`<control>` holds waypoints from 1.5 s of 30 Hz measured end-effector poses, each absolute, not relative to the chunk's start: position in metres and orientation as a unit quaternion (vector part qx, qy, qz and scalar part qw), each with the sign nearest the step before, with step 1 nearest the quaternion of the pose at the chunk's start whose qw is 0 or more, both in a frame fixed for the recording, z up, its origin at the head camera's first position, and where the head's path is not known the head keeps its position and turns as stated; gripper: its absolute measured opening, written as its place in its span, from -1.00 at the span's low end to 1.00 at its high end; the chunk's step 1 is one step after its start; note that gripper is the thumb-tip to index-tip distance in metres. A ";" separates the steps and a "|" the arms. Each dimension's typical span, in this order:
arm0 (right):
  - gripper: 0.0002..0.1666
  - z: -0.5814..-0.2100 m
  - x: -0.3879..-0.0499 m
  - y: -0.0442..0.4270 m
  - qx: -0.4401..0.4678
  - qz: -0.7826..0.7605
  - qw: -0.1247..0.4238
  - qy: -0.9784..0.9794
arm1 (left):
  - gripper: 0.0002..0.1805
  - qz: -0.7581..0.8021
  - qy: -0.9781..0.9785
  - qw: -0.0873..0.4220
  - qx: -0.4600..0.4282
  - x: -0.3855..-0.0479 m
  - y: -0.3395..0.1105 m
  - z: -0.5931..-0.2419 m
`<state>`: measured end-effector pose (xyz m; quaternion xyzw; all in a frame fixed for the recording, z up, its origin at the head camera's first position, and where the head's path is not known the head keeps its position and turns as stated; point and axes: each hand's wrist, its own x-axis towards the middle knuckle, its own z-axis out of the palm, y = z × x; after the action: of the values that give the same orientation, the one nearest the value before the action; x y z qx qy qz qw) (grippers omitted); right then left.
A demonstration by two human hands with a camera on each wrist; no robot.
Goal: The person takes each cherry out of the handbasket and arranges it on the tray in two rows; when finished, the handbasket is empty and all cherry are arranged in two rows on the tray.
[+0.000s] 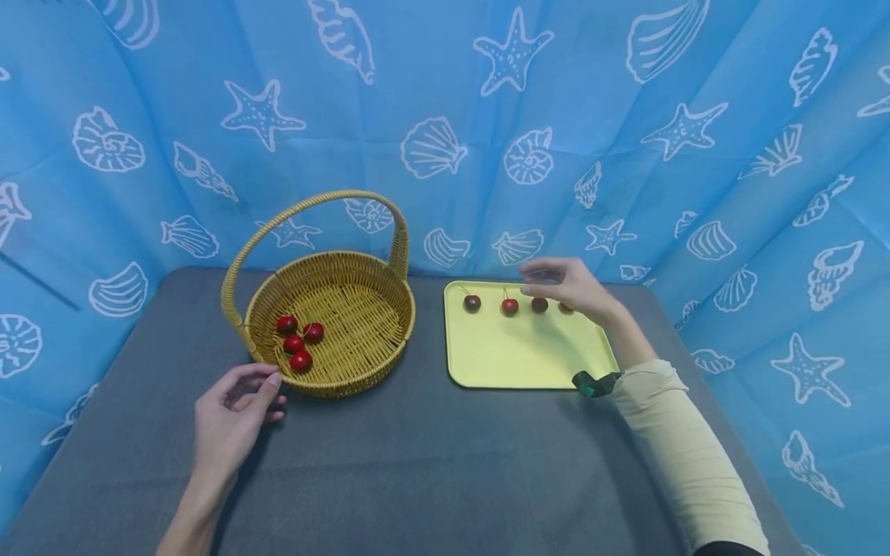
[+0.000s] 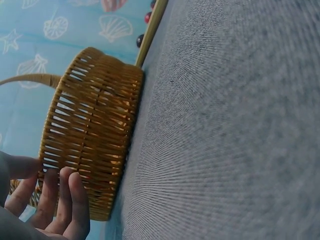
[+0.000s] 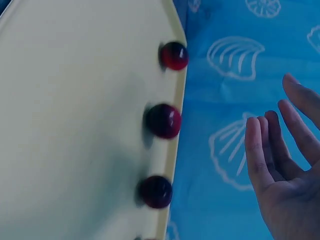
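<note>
Ideally, the right hand, empty and loosely spread over the row of cherries on the yellow tray, would close lightly on just one without nudging its neighbours, while the left hand pinches the wicker basket steady.

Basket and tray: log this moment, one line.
left grip: on basket rim | right grip: empty, above tray | basket: four cherries | tray: four cherries visible

Creased cream right sleeve with black-and-green wrist attachment
</note>
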<state>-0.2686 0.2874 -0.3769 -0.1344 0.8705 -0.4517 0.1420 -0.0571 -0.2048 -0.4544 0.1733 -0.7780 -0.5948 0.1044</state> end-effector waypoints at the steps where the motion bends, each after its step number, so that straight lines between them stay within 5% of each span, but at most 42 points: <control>1: -0.36 -0.376 -0.269 0.281 -0.140 -0.451 0.140 0.870 | -0.69 -0.595 -0.778 0.103 0.174 -0.057 -0.205 -0.454; 19: -0.49 -0.358 -0.268 0.179 -0.295 -0.428 0.146 0.842 | -0.69 -0.597 -0.777 0.112 0.165 -0.059 -0.204 -0.453; 45: -0.60 -0.349 -0.284 0.043 -0.430 -0.407 0.229 0.772 | -0.70 -0.590 -0.782 0.123 0.160 -0.056 -0.203 -0.454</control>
<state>-0.2840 0.0433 -0.3490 -0.4302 0.7724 -0.4074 0.2288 -0.0557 -0.2034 -0.4542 0.1604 -0.7817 -0.5901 0.1226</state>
